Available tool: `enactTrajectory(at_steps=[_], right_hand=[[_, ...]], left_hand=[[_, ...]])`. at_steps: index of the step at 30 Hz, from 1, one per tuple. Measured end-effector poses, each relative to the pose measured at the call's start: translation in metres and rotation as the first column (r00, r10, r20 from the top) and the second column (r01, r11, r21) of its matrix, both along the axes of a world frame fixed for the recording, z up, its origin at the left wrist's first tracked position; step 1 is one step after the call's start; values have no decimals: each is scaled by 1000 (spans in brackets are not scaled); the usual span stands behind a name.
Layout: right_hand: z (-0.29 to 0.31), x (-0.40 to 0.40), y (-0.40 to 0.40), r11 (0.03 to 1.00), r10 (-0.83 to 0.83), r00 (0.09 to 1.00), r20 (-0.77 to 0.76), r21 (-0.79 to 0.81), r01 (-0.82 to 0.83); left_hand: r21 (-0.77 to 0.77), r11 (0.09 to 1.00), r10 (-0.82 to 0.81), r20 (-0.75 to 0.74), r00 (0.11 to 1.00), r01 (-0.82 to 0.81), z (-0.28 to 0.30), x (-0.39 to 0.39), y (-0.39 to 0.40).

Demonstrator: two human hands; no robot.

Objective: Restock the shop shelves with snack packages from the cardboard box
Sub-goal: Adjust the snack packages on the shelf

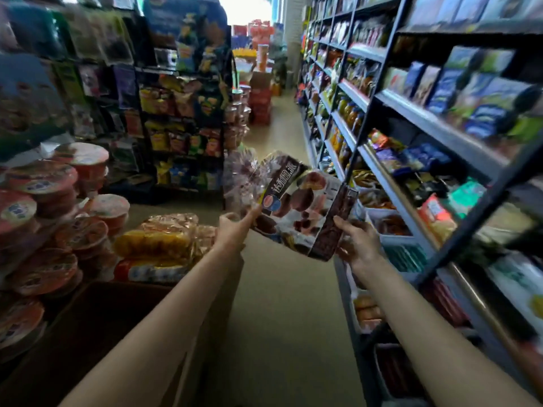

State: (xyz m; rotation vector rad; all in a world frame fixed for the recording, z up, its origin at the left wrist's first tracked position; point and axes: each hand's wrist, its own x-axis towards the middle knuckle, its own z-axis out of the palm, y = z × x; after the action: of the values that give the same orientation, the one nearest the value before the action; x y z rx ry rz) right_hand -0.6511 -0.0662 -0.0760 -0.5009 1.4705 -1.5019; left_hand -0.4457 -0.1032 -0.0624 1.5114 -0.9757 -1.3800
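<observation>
Both bare forearms reach out over the tan aisle floor [282, 304], and between the hands hangs a glossy plastic snack package printed with dark chocolate pies and white lettering [296, 201], held in the air at a tilt just short of the dark metal shelving unit [390, 183] on the right. The left hand [232, 230] pinches the package's lower left edge, thumb on the printed face. The right hand [357, 240] grips its right end, fingers curled behind a dark brown speckled side panel. A second crinkled clear wrapper [242, 177] fans out behind the package on the left; whether it is a separate bag I cannot tell.

The shelving holds rows of soft foil and paper packets in blue, green, orange and purple, much of it smeared by motion blur. Its lower tiers, directly beyond the package, hold white trays of brownish goods.

At lower left sits the open brown cardboard box [97, 327], its interior in shadow. Past it lie clear-wrapped yellow and orange bread-like packs [160, 245]. Round red-lidded instant noodle bowls [44, 218] are stacked along the left edge. Farther back stands a black wire rack of bright crisp bags [182, 133].
</observation>
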Motion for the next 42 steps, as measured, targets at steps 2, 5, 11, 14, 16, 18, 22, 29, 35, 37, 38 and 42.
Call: enactTrajectory(at_steps=[2, 5, 11, 14, 16, 18, 22, 29, 35, 37, 38, 42], right_hand=[[11, -12, 55, 998, -41, 999, -8, -41, 40], [30, -34, 124, 1000, -4, 999, -47, -25, 3], [103, -80, 250, 986, -159, 921, -354, -13, 165], [131, -82, 319, 971, -239, 851, -467, -92, 222], [140, -77, 364, 972, -219, 796, -565, -52, 230], [146, -63, 414, 975, -177, 777, -604, 2, 224], [153, -43, 524, 957, -195, 768, -610, 52, 284], [188, -15, 743, 863, -232, 645, -728, 152, 482], [211, 9, 925, 713, -393, 421, -818, 18, 701], [213, 15, 987, 655, -439, 333, -835, -43, 755], [214, 18, 1018, 615, -445, 292, -847, -52, 787], [209, 23, 1138, 415, -434, 75, -898, -125, 901]], left_hand=[[116, 971, -171, -285, 943, 211, 9, -35, 47], [35, 980, -168, -392, 904, 197, 33, -69, 98], [-473, 737, -557, -21, 830, 483, 93, -91, 159], [-514, 548, -708, 135, 693, 660, 114, -97, 195], [-510, 465, -773, 164, 612, 724, 121, -102, 223], [-496, 410, -841, 120, 528, 765, 128, -104, 260], [-404, 236, -954, 76, 289, 884, 134, -116, 332], [-416, -183, -983, 85, -162, 891, 162, -173, 516], [-490, -400, -911, 116, -396, 775, 183, -212, 692], [-514, -455, -884, 165, -437, 727, 189, -227, 753], [-516, -482, -872, 201, -447, 708, 193, -234, 784], [-603, -568, -821, 374, -431, 560, 200, -259, 920]])
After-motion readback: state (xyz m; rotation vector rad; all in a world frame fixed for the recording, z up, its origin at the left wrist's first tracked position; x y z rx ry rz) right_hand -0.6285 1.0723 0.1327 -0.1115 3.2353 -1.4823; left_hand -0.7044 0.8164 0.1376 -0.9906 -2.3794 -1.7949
